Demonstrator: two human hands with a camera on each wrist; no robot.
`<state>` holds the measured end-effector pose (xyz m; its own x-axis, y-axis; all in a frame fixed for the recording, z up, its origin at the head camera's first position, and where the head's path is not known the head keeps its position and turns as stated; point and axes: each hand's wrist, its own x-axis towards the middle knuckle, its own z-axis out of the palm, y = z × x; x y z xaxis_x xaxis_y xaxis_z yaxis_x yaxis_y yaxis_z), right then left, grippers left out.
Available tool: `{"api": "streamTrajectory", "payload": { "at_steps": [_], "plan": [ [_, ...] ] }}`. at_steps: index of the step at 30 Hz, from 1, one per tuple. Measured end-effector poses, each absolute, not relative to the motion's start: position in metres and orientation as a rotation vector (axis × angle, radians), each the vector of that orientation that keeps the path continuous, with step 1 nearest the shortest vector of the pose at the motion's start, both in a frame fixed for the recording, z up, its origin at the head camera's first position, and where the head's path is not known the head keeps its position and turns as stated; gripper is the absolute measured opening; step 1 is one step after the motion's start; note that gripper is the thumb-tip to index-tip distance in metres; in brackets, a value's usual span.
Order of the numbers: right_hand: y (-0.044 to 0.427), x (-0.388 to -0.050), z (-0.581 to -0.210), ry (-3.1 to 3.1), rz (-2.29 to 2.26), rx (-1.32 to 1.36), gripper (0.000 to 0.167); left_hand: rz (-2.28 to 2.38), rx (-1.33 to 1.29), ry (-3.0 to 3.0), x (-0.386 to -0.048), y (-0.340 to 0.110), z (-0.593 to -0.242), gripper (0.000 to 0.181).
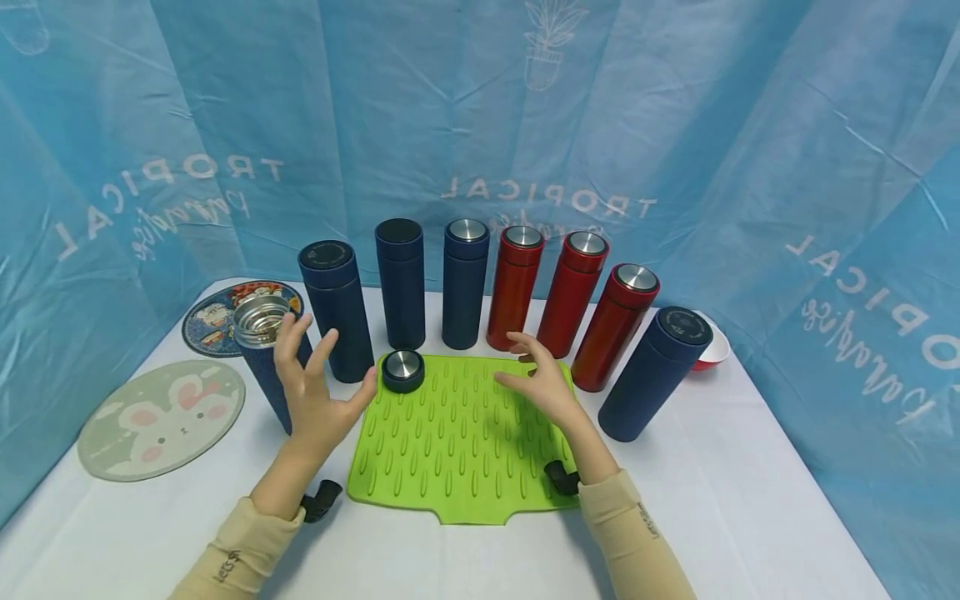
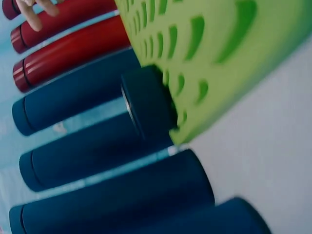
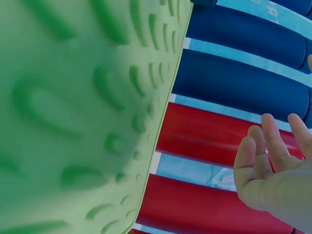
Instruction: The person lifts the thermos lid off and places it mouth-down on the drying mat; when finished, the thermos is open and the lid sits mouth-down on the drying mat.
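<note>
My left hand [image 1: 313, 400] is raised with its fingers spread, holding nothing. Beside it stands a lidless dark blue thermos flask [image 1: 262, 371], its bare steel neck showing and partly covered by the fingers. Over the right part of a green ridged mat [image 1: 457, 433] hovers my right hand [image 1: 546, 385], fingers apart and nothing in them. A dark blue flask lid [image 1: 403, 372] with a silver top sits on the mat's far left corner; the left wrist view shows the lid [image 2: 148, 100] from the side. Red flasks [image 1: 602, 329] stand beyond the right hand.
Capped dark blue flasks [image 1: 402, 283] stand in an arc with the red ones, one blue flask [image 1: 652, 375] at the right end. At left lie a rabbit-print placemat [image 1: 161, 421] and a patterned round mat [image 1: 206, 321]. A red-and-white bowl [image 1: 716, 346] shows behind.
</note>
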<state>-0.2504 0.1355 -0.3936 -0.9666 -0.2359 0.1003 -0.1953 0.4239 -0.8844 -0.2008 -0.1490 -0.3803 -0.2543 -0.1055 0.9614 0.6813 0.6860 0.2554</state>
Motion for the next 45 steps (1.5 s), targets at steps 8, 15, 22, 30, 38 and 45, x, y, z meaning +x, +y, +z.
{"api": "streamTrajectory", "payload": {
  "at_steps": [8,15,22,30,38,45],
  "plan": [
    [0.145,-0.247,-0.398,2.633,-1.611,-0.351,0.06,-0.88,-0.452,-1.827,-0.214,-0.142,-0.392,0.063],
    [0.15,-0.243,-0.399,2.617,-1.615,-0.315,0.062,-0.954,-0.382,-1.91,-0.223,-0.142,-0.4,0.07],
    [0.154,-0.234,-0.39,2.63,-1.571,-0.279,0.062,-1.013,-0.299,-1.967,-0.238,-0.137,-0.409,0.082],
    [0.166,-0.24,-0.404,2.661,-1.573,-0.303,0.062,-1.104,-0.114,-2.016,-0.247,-0.135,-0.411,0.1],
    [0.178,-0.24,-0.407,2.642,-1.548,-0.27,0.064,-1.404,0.096,-2.019,-0.256,-0.141,-0.411,0.104],
    [0.185,-0.237,-0.411,2.637,-1.536,-0.263,0.063,-1.612,0.204,-1.991,-0.258,-0.148,-0.405,0.105]
  ]
}}
